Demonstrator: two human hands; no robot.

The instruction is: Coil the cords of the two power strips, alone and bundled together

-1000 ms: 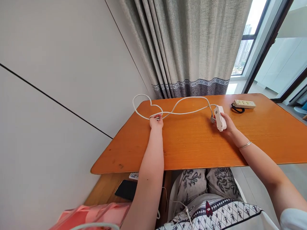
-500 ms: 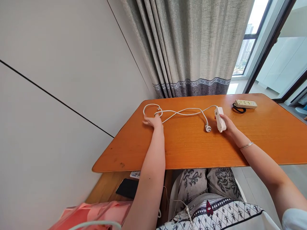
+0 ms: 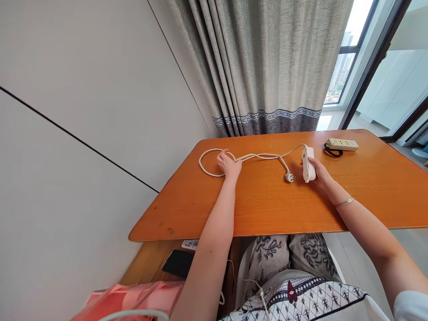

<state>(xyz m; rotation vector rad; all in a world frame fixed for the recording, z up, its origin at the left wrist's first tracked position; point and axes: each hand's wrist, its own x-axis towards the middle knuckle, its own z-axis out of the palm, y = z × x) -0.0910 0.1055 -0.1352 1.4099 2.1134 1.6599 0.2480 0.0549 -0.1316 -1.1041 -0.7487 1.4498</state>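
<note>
My right hand (image 3: 319, 172) is wrapped round a white power strip (image 3: 308, 165), holding it tilted upright over the table. Its white cord (image 3: 264, 156) runs left from the strip's top end and forms a wide loop at the far left of the tabletop. My left hand (image 3: 230, 167) is on the cord where the loop meets the crossing strands; its fingers curl over the cord and partly hide it. The cord's plug (image 3: 290, 177) lies on the table just left of the power strip, prongs facing right.
A second, cream power strip (image 3: 343, 144) with a black cord (image 3: 332, 151) lies at the back right of the wooden table (image 3: 267, 205). A wall (image 3: 83, 178) borders the left; a curtain (image 3: 274, 67) hangs behind. Below the front edge are a dark phone (image 3: 179, 263) and a pink bag (image 3: 140, 296).
My left hand has moved right along the cord, its fingers going from spread to curled. The loop has become wider and the strands lie closer together. My right hand has barely moved.
</note>
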